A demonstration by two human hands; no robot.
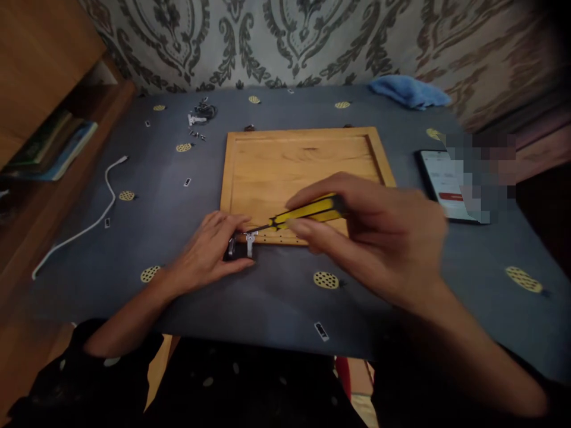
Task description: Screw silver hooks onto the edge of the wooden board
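In the head view, the right hand [388,244] is gripping one yellow screwdriver [307,213] at centre, its tip blurring near a metal bracket [250,242]. The left hand [207,249] is curving half-open around that bracket at one wooden panel's [294,172] near edge, its hold unclear. Pixelation is hiding part of one phone [439,184] at right; upper left, a shelf [116,101] is holding books [74,151].

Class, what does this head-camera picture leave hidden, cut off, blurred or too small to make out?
All in the head view:
Phone: right part, hidden by pixelation.
Panel: lower right corner, behind the right hand.
Screwdriver: tip's contact, too small.
Cabinet: cut off by left edge.
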